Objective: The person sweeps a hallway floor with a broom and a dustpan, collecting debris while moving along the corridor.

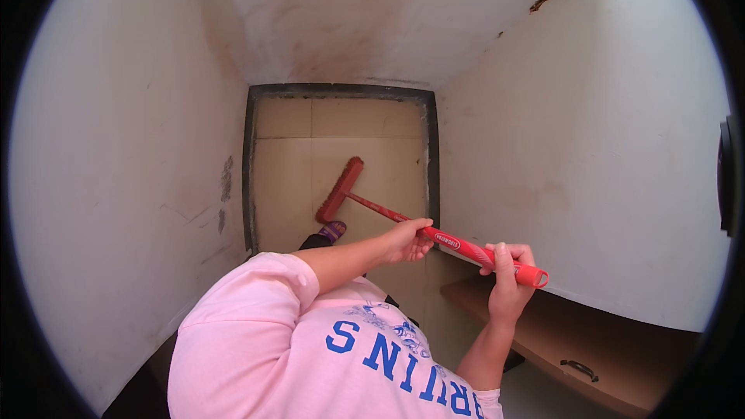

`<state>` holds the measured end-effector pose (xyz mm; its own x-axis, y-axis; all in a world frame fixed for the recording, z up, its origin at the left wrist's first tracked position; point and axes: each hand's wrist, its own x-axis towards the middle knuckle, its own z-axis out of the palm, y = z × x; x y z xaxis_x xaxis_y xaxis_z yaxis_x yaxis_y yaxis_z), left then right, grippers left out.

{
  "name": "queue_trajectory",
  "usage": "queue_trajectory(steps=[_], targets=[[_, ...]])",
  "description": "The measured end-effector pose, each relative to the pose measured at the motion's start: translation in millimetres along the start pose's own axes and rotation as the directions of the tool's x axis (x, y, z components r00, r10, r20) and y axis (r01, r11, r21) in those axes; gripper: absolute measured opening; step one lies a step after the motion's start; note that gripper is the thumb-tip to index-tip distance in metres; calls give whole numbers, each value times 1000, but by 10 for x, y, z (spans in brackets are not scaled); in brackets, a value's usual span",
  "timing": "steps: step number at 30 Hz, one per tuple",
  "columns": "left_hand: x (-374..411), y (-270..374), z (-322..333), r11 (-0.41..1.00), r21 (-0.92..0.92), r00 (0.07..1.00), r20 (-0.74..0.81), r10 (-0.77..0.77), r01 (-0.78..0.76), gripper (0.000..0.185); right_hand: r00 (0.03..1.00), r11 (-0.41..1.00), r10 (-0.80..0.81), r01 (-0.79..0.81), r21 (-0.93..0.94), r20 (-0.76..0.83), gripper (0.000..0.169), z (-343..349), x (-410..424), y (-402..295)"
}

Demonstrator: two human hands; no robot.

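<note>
A red push broom slants across the view, its bristled head (340, 189) down on the beige tiled floor (279, 169). From the head, the red handle (457, 243) rises toward me and to the right. My right hand (507, 267) grips it close to the capped top end, which has a hanging loop. Farther down, my left hand (410, 240) is on the handle, thumb along it and fingers curled beneath. The near end of the broom head lies beside my foot in a purple sandal (333, 231).
Stained white walls (326, 29) enclose the floor on three sides, with a dark baseboard (343, 91) along their foot. At lower right stands brown wooden furniture (553, 355) with a dark metal pull handle (579, 370). A black object (726, 177) sits at the right wall.
</note>
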<state>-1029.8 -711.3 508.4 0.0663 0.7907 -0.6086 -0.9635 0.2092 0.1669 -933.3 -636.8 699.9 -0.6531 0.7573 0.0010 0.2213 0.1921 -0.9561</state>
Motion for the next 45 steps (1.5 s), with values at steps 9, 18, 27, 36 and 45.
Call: queue_trajectory(steps=[9,18,27,36,45], targets=[[-698,542,-202,965,-106,967,-120,226,-239,33,988,990,-78,62,123,132,13,649,248,-423],[-1508,2208,-1606,833,-111,778,-443,446,-541,30,907,963,100,-191,188,408,20,2836,1117,-618],[-1075,3098,-2187,873,-158,853,-348,389,-462,29,900,955,152,-240,172,409,23,3476,1882,-352],[-563,3482,-1280,943,-121,925,-269,270,-310,30,972,986,81,-110,123,219,22,2875,2491,-711],[-604,3479,-635,966,-124,971,-116,211,-225,34,986,998,-51,56,-32,158,22,2625,2522,-1266]])
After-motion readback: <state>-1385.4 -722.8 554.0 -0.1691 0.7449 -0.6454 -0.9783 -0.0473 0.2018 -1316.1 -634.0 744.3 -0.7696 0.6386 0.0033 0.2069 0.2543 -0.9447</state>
